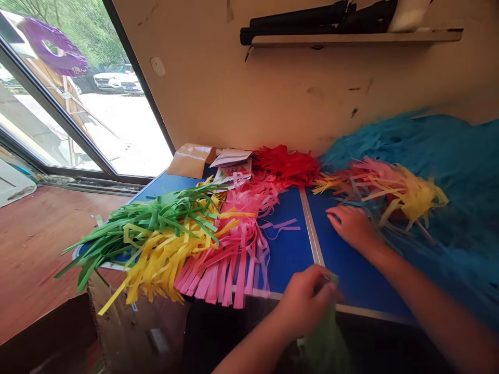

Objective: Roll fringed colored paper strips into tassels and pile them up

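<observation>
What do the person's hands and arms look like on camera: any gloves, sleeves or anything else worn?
The left hand and right hand are bare, with no gloves. The left forearm and right forearm are bare too: no sleeves, watch, bracelet or cables show in view.

Left hand gripping pale green paper fringe near table edge, strips hanging down. Right hand pressing flat on blue table, just beside yellow and pink paper strips lying over teal paper fringe. Green fringe, yellow fringe, pink fringe, red fringe lying bunched, overlapping, across table's left part.
</observation>
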### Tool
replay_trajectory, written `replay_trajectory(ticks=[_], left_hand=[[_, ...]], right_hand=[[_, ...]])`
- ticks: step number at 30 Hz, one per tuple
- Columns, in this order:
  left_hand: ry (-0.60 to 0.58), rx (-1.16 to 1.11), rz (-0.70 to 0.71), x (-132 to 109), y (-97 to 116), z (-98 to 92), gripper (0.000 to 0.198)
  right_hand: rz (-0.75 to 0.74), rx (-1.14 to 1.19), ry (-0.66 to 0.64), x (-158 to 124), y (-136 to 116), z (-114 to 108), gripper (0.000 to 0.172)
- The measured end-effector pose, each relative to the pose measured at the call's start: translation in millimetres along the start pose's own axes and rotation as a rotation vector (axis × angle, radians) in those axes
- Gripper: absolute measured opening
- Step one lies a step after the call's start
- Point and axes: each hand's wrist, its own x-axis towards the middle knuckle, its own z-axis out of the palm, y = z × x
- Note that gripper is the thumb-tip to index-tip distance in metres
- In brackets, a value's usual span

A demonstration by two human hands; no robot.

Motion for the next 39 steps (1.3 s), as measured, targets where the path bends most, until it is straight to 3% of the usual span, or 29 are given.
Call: replay_trajectory(ticks=[2,6,10,17,24,30,39], left_hand=[[0.039,-0.016,-0.008,1,0,1.3,0.010],[0.074,-0.096,-0.008,1,-1,2.7,0.006],[0.121,-0.180,-0.013,2,-3,4.4,0.006],[0.212,-0.022,-0.006,4,-12,7.1,0.008],[0.229,0.028,-0.022,6,-9,5.9,0.013],[0.241,0.062,-0.037,6,-6,6.2,0.015],[0.248,0.208,0.020,7,-4,8.3,0.017]], right_hand=[[0.034,0.157,0.031,-26,-18,-11,0.028],[0.187,0.819,-0.046,-72,-55,-27,0.025],[0.330,1.087,-0.069,-92,-74,-28,0.029],[0.384,1.130,0.077,-101,-75,-15,0.026],[0.241,1.089,0.031,-102,-71,-10,0.026],[0.375,1.143,0.021,-105,-71,-9,0.025],[0.204,1.142,0.100,-102,-71,-8,0.019]])
